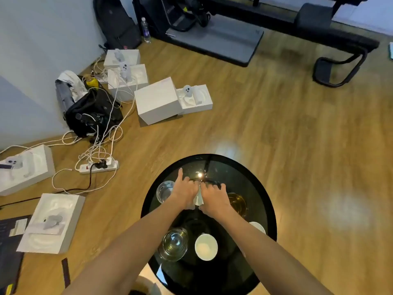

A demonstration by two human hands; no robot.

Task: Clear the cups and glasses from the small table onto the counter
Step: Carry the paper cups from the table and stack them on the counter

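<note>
Far left on the round black table [263,201], a clear glass [164,191] stands upright, touching or just beside the outer edge of my left hand [184,193]. That hand lies palm down over the table's middle, index finger stretched away from me, the other fingers curled; I cannot tell whether it grips anything.

Centre: a small white object [199,198] shows in the gap between my two hands. It is mostly covered, so I cannot say whether it is a cup or what holds it.

My right hand [212,199] lies close against the left, fingers bent downward and narrow; its grip is hidden as well. Just to its right stands a glass of yellowish liquid [237,204], partly behind my wrist.

Nearer my body, between the forearms, a second clear glass [174,243] and a white cup [206,246] stand side by side, both upright and untouched. A further white cup [258,227] peeks out past my right forearm at the table's right rim.

Judgement: each outer glass lies directly outboard of its nearer hand, so a short sideways reach by each hand would serve. The counter is not in view. All vessels sit on the table.
</note>
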